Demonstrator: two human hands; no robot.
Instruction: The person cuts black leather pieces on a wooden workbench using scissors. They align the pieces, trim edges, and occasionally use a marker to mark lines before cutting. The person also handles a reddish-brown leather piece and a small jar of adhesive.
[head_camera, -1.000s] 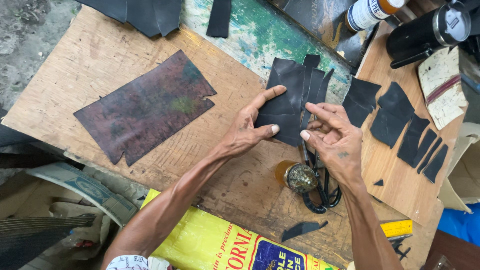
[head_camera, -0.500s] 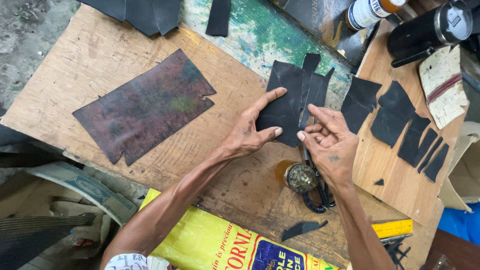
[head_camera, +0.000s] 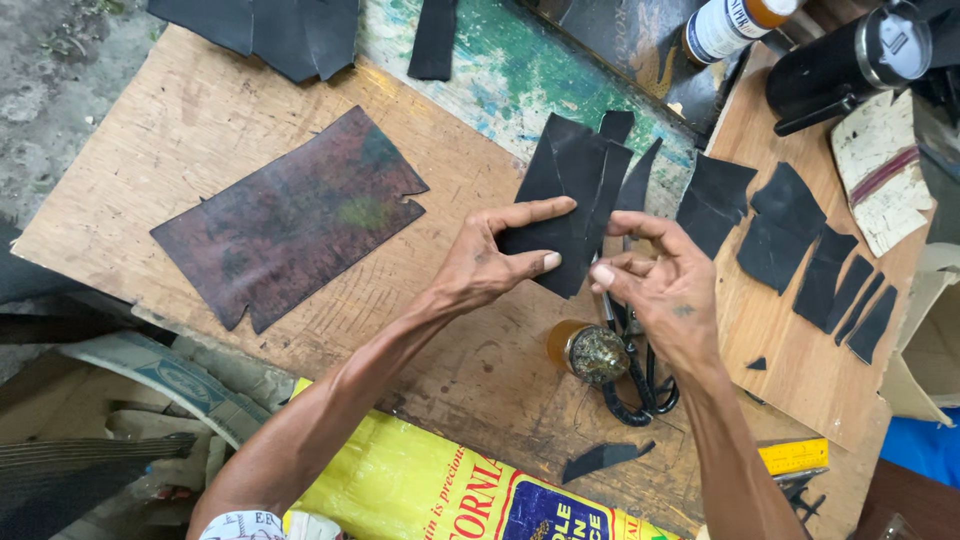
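Surroundings: I see a large mottled brown sheet (head_camera: 290, 215) lying flat on the plywood board (head_camera: 130, 150), well apart to the left of both hands.
Below the hands: a small amber jar with a crusted lid (head_camera: 590, 352) sits just beside my right wrist, with black-handled scissors (head_camera: 640, 385) partly under that hand; a dark sliver offcut (head_camera: 605, 458) lies nearer the yellow printed sack (head_camera: 420, 490).
Right side: a row of cut black pieces (head_camera: 800, 250) lies on a second board, and a black cylinder (head_camera: 850, 60) and a white bottle (head_camera: 725, 25) stand beyond them.
In the way: the scissors and jar crowd the space under my right hand; nothing covers the piece itself except my fingers.
Piece location: the black leather piece (head_camera: 570, 190) lies on the board at the edge of the green painted strip (head_camera: 500, 80), between my hands.
Piece axis: its long axis runs away from me, tilted slightly rightward; the pointed lower corner faces me.
Left hand (head_camera: 480, 265): open and flat, index finger stretched over the piece's lower left, thumb touching its lower tip, pressing rather than clutching.
Right hand (head_camera: 665, 285): fingers curled, thumb and forefinger pinched at the piece's lower right edge; I cannot tell if they truly have hold of it.
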